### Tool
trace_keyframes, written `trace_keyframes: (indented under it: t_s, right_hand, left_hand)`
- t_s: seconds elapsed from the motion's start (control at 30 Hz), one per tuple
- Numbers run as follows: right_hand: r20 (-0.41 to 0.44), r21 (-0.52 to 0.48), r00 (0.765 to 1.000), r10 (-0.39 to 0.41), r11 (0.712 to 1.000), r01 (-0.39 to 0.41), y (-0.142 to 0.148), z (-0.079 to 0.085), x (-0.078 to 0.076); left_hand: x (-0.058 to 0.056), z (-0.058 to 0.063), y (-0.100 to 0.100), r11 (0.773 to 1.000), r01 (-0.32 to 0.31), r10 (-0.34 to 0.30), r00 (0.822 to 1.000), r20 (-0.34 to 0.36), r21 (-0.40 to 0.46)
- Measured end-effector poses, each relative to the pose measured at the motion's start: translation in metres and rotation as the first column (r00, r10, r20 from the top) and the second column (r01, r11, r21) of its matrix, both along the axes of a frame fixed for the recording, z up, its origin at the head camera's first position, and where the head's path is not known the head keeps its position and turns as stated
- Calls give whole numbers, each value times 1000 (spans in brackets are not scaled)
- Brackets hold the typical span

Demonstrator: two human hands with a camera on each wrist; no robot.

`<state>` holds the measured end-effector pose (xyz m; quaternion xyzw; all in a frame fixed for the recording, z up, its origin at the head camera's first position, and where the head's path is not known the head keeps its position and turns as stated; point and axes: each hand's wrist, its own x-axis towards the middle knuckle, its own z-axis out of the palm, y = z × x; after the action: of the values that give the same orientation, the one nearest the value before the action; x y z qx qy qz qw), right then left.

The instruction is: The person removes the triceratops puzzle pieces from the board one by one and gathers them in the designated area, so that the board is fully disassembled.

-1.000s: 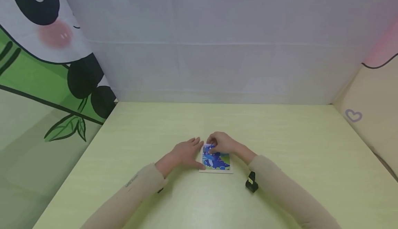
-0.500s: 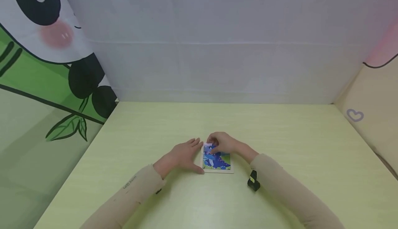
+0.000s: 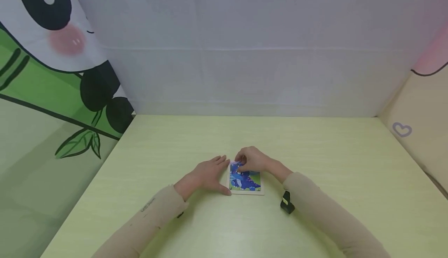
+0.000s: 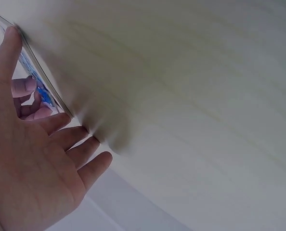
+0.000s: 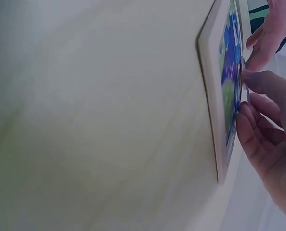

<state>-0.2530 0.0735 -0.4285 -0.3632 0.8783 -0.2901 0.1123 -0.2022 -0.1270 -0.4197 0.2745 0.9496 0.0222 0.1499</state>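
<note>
A small square picture puzzle board (image 3: 245, 184) with a blue dinosaur and a pale wooden rim lies flat on the table. At its left side rests my left hand (image 3: 208, 175), fingers extended; the thumb touches the near left corner and the fingertips lie along the left edge. Over the board's far part, my right hand (image 3: 254, 160) pinches a thin puzzle piece (image 5: 245, 79) between thumb and fingers, low against the picture. The right fingers cover part of the board's top, so how the piece sits there is hidden.
The pale yellow-green table (image 3: 168, 141) spreads around the board. A grey-white cloth wall (image 3: 245, 79) stands behind it, with printed panels at left and right. A black wrist device (image 3: 287, 202) hangs below the right sleeve.
My left thumb has slid from on top of the board's near corner to its edge. My right hand has shifted slightly, still pinching at the far part. The head view has turned slightly.
</note>
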Motion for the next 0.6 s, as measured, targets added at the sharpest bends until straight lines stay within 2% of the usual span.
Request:
trace_keyframes:
  t_s: [0.17, 0.4, 0.6]
  right_hand:
    - [3, -11, 1000, -8, 1000, 8, 0, 0, 0]
    - [-23, -14, 1000, -10, 1000, 10, 5, 0, 2]
    - [-27, 5, 999, -45, 999, 45, 17, 6, 3]
  left_hand:
    - [1, 1, 0, 1000, -3, 3, 1000, -7, -7]
    - [2, 1, 2, 1000, -16, 16, 1000, 7, 26]
    - [3, 0, 1, 999, -27, 26, 1000, 13, 39]
